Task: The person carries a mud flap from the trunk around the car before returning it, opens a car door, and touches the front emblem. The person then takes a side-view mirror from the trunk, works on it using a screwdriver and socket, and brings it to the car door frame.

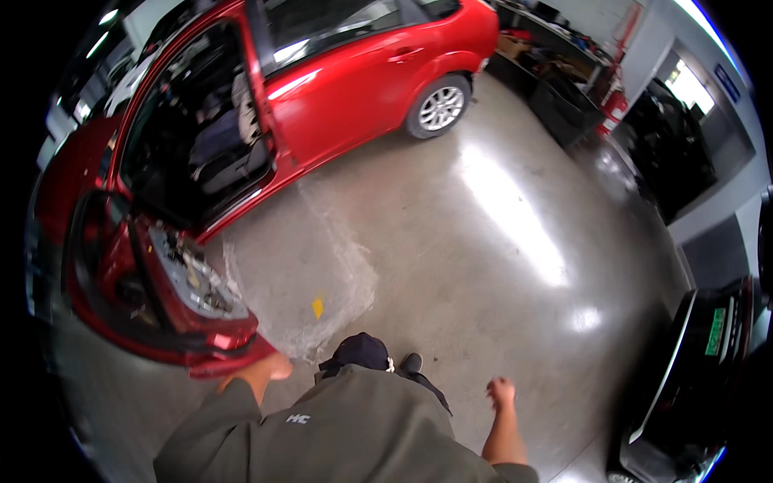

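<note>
My left hand [272, 368] is at the near corner of a red car door [175, 342], right against its edge. Its fingers are bunched and blurred, so whether they grip the door cannot be told. The door stands swung out from the car, with its inner trim off and a grey metal panel [196, 275] bare. Out to my right, my right hand [501, 391] hangs over the floor with its fingers curled in. Nothing shows in it.
The red car [346, 88] stands ahead, its front doorway and seat [229, 149] exposed. A yellow scrap [317, 308] lies on the concrete floor. At the right is a dark car [684, 386]. A fire extinguisher [613, 109] and a cluttered bench [564, 32] are at the back right.
</note>
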A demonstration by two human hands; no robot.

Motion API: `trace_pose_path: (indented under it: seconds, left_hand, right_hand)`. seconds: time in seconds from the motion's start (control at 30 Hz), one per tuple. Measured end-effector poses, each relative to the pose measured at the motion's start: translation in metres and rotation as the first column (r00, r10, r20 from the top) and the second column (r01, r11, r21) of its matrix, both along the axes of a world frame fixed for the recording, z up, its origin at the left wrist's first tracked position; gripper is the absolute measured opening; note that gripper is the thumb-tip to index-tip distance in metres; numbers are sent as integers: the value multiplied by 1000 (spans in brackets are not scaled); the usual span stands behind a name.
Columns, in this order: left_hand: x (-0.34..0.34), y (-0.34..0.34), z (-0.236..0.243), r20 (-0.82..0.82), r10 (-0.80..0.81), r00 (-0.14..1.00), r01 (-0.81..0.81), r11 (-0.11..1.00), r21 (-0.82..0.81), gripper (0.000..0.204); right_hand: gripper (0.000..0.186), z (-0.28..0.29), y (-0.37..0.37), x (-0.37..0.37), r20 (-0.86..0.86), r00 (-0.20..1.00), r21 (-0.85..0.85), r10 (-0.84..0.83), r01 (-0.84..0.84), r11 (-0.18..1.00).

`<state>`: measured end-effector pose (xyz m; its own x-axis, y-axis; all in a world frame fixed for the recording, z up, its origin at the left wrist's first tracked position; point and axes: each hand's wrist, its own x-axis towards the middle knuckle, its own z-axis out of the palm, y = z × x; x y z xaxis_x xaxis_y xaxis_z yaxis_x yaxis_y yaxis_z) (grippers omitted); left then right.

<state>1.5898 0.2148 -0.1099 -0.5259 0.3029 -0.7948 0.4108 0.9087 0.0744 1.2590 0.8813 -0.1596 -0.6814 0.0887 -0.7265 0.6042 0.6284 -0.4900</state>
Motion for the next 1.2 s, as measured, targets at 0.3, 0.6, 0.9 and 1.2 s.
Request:
trace_pose_path:
  seconds: [0.3,0.6,0.9,1.2]
  left_hand:
    - [-195,66,30,386,827,408,-903,304,303,15]
    - [-587,-110,-26,71,388,919,-392,918,56,25]
    - [-1096,-117,69,136,990,27,-805,-59,591,30]
    - [-1298,-55,90,118,815,568,-810,529,253,32]
  right_hand:
    - [29,-13,-115,-322,-198,966,-221,168,-211,952]
    - [30,30,-139,-491,149,960,-107,236,-222,969]
    - [20,19,-128,-679,278,907,-116,-315,357,927]
    - [23,39,-161,-1066,235,972,-96,2,21,995]
